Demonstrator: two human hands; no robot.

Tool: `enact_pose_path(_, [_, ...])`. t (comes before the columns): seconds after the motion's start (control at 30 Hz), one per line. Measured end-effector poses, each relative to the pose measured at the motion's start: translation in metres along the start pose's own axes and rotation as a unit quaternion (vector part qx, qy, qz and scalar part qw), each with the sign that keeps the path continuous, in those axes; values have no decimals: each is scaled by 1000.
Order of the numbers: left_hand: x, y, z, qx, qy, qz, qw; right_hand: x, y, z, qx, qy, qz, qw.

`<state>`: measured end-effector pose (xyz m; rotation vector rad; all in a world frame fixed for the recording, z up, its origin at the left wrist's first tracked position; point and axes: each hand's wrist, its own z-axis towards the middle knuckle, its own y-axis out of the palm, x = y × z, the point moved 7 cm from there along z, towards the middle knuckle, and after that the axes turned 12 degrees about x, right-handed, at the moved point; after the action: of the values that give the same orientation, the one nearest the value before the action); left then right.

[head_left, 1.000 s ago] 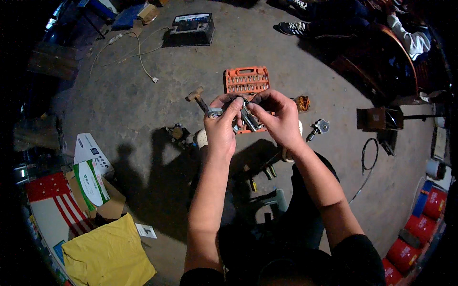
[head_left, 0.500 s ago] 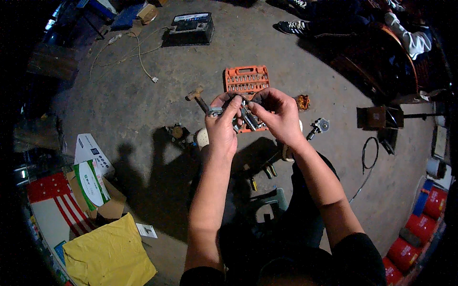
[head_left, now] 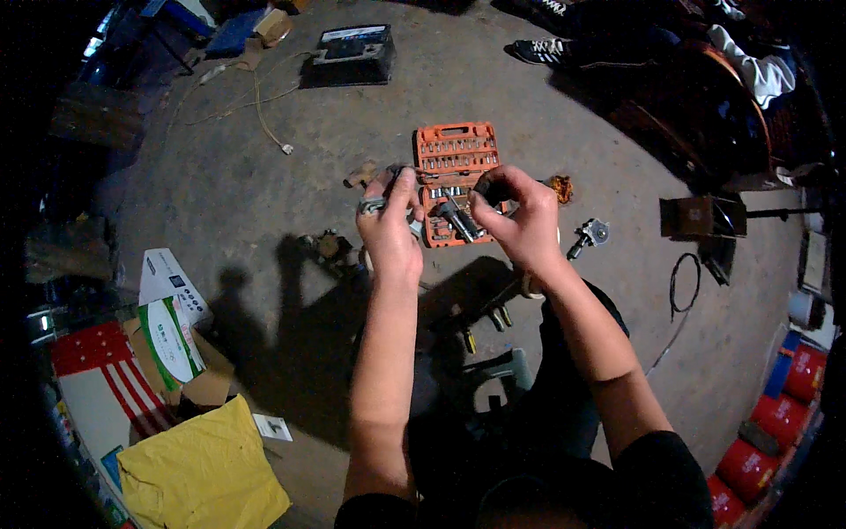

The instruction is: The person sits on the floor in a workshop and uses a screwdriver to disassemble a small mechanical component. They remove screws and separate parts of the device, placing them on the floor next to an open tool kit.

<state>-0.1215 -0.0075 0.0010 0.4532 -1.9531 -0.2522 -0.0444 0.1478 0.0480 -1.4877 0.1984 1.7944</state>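
My left hand is closed around a grey metal part, with the thumb pressed against the dirty fingertips. Whatever else lies under that thumb is hidden. To its right my right hand has thumb and forefinger bent into a pinch; anything in it is too small or dark to make out. Below and between the hands an orange socket-set case lies opened on the floor, with rows of sockets. A dark, shiny rod-like tool rests over its near half. A hammer lies partly behind my left hand.
A copper-coloured coil and a small metal motor part lie to the right. Yellow-handled tools lie nearer me. Farther off are a black battery, a cable with plug and another person's shoe.
My hands have come apart: the left moved left with the grey metal part, the right slightly right. More of the orange case now shows between them.
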Motion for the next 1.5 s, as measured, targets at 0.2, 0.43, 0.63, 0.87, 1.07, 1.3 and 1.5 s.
enact_pose_path(0.2, [4, 15, -16, -45, 23, 40, 998, -3, 5, 1, 41, -22, 50, 998])
enact_pose_path(0.43, [1, 16, -19, -40, 19, 69, 997, 9, 11, -3, -43, 101, 69, 992])
enact_pose_path(0.63, [21, -7, 10, 21, 33, -44, 998, 21, 12, -12, -96, 320, 289, 897])
enact_pose_path(0.87, [-3, -4, 7, -54, -138, -135, 980, 8, 23, -22, -315, 124, 124, 933])
enact_pose_path(1.07, [-9, 0, 4, -103, -159, -127, 974, 20, 20, -14, -200, 74, 4, 977])
enact_pose_path(1.3, [-15, 7, 3, -103, -133, -81, 982, 9, 15, -3, -83, 84, 90, 989])
enact_pose_path(1.5, [-13, 21, -11, -102, -103, -48, 988, 18, 18, -5, -70, 140, 160, 975])
